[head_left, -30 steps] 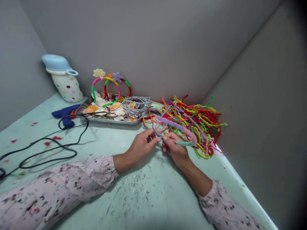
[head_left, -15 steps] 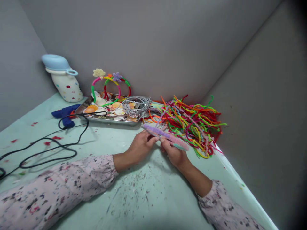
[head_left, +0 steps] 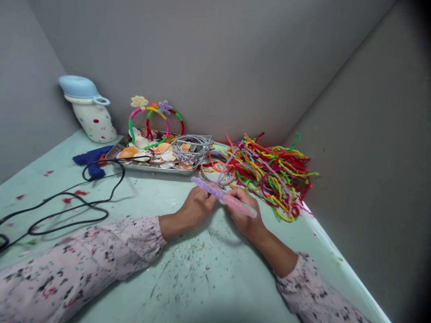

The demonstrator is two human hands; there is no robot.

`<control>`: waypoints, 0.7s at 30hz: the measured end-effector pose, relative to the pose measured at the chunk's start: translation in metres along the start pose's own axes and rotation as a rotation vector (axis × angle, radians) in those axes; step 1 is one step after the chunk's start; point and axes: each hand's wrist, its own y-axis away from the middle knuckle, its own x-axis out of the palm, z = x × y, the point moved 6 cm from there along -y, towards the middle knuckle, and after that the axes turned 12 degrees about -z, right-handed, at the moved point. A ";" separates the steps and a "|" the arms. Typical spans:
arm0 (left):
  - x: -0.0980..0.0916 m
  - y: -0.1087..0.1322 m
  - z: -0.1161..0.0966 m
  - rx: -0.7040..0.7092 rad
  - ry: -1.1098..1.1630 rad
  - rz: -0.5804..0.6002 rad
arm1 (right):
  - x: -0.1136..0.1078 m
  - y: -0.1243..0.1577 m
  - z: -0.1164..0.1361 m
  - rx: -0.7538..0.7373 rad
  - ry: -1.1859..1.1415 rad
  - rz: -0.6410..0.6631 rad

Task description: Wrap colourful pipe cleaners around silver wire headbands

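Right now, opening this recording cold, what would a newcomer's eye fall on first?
Probably the bright, tangled heap of pipe cleaners at the table's back right. Next, the fuzzy purple-and-pink band in the person's fingers at centre, then two flower-topped hoops upright at the tray, back left.

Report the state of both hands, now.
Left hand: closed, holding the purple-and-pink fuzzy band, fingertips partly hidden.
Right hand: closed, holding the same band.

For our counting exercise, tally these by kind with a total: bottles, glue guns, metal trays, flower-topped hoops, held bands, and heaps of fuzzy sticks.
Bottle: 1
Glue gun: 1
Metal tray: 1
Flower-topped hoops: 2
Held purple-and-pink band: 1
Heap of fuzzy sticks: 1
Total: 7
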 end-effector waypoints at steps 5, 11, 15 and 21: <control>0.003 -0.002 0.005 -0.047 0.031 -0.008 | -0.001 0.004 0.003 -0.142 0.093 -0.030; 0.005 -0.003 0.010 -0.157 0.060 0.007 | -0.002 0.003 0.016 -0.311 0.164 -0.050; 0.006 -0.003 0.008 -0.186 0.083 0.037 | -0.002 0.003 0.021 -0.392 0.210 -0.071; 0.004 -0.005 0.002 -0.205 0.048 0.047 | 0.000 0.005 0.021 -0.421 0.278 -0.065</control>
